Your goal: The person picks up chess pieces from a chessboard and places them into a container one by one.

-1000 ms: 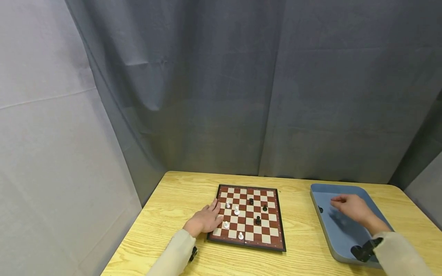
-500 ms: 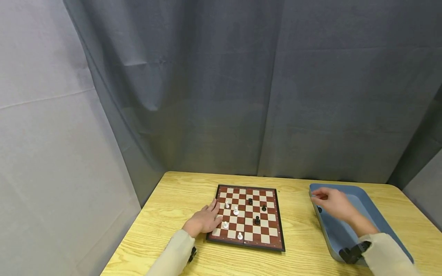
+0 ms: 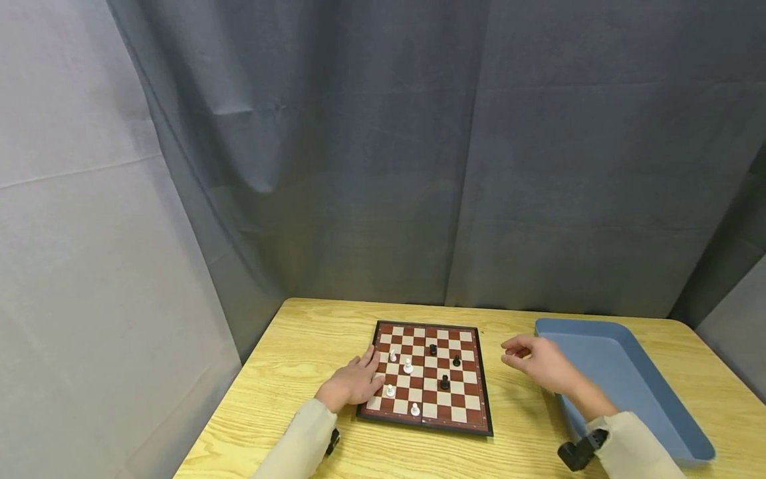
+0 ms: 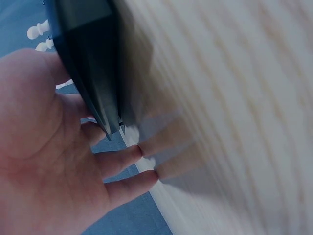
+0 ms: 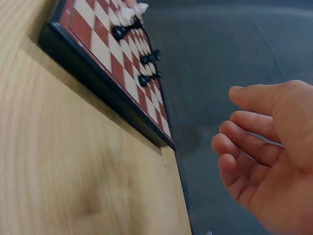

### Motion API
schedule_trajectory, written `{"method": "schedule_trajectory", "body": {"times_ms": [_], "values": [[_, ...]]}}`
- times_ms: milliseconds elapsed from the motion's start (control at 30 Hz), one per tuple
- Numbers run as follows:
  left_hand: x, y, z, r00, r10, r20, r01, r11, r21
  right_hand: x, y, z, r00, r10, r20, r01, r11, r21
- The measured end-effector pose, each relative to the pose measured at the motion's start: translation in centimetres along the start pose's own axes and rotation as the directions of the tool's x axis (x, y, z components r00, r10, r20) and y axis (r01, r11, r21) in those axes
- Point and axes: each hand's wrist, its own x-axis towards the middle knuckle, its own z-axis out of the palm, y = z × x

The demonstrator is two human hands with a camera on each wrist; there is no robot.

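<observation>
A red and cream chessboard (image 3: 439,421) with a dark rim lies on the wooden table. My left hand (image 3: 353,384) rests at its left edge, fingers fairly straight. In the left wrist view the fingers (image 4: 128,190) reach down past the board's side. My right hand (image 3: 541,362) hovers between board and tray, fingers loosely bent; the right wrist view shows nothing in it. Several white chess pieces, one a pawn (image 3: 408,366), stand on the left half. Three black pieces, including a rook (image 3: 433,349), a pawn (image 3: 457,360) and a taller piece (image 3: 445,382), stand on the right.
A blue tray (image 3: 646,372) with raised walls stands to the right, partly behind my right forearm. The wooden table (image 3: 323,326) reaches back to a grey curtain (image 3: 371,199). Bare wood shows between board and tray.
My right hand has moved left, from over the blue tray to the space beside the board. A small black thing seen at the tray's left side is now hidden. My left hand stays put.
</observation>
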Motion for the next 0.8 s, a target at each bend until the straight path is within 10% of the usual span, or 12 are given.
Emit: {"method": "schedule_trajectory", "body": {"times_ms": [800], "values": [[0.0,-0.1,0.0,1.000,0.010,-0.011,-0.010,1.000,-0.001,0.8,-1.6,7.2,0.989,-0.079,0.128,0.063,0.989,0.130]]}}
